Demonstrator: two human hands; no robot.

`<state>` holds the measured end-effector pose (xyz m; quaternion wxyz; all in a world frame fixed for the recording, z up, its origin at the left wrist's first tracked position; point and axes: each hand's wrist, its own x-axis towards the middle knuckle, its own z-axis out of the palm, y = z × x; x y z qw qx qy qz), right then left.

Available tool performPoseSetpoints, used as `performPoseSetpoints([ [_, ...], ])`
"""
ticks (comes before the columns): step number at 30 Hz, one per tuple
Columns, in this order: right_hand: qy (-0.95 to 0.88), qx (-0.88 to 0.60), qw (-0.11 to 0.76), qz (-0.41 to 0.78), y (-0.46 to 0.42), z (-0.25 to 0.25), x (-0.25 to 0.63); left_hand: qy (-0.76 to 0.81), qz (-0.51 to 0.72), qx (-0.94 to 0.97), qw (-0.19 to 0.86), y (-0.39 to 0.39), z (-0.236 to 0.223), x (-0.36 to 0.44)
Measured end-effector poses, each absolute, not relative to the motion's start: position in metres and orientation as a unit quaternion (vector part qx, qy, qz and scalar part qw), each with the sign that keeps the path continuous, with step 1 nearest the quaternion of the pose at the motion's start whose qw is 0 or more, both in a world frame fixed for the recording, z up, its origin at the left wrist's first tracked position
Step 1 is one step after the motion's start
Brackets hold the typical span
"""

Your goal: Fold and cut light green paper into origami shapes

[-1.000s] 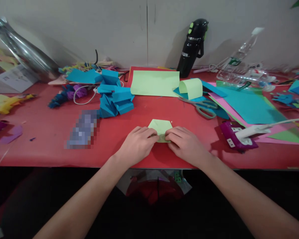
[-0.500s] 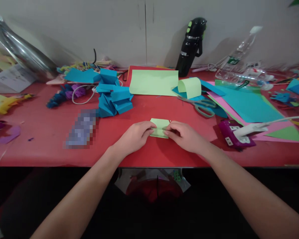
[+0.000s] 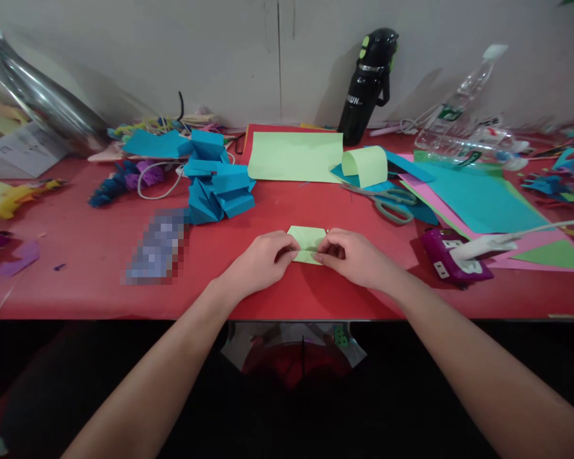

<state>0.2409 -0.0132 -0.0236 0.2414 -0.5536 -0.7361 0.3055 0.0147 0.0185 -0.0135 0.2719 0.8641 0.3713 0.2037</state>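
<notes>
A small piece of folded light-green paper point(image 3: 307, 237) lies on the red table between my hands, a crease running across its lower part. My left hand point(image 3: 266, 258) pinches the paper's left edge between thumb and fingers. At the right edge, my right hand point(image 3: 353, 256) grips it the same way. Beyond the hands are a larger light-green sheet point(image 3: 294, 156) and a curled light-green strip point(image 3: 370, 166). A pair of scissors point(image 3: 387, 203) rests beside the strip, partly over blue paper.
Folded blue paper pieces point(image 3: 222, 191) and a blurred-out flat object point(image 3: 157, 247) lie to the left. A purple power socket point(image 3: 452, 258) with a white plug sits right, near coloured sheets point(image 3: 478, 197). A black bottle point(image 3: 367, 89) and clear plastic bottles point(image 3: 463, 102) stand behind.
Both hands keep their pinch on the light-green paper, with the fingers shifting slightly at the crease. At the far right edge, a blurred hand-like shape has appeared by the blue scraps.
</notes>
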Motion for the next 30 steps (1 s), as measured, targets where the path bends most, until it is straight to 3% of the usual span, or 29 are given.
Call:
performPoseSetpoints([
  [20,-0.720,-0.584,0.244,0.285,-0.014,-0.026,0.236,0.392,0.221,0.850,0.273,0.018,-0.020,0.014],
  [27,-0.723,-0.620,0.240,0.187,-0.021,-0.032,0.214,0.401,0.247,0.832,0.294,0.017,-0.032,0.013],
  [30,-0.718,-0.617,0.237,0.218,-0.019,-0.032,0.214,0.400,0.250,0.833,0.288,0.017,-0.032,0.013],
])
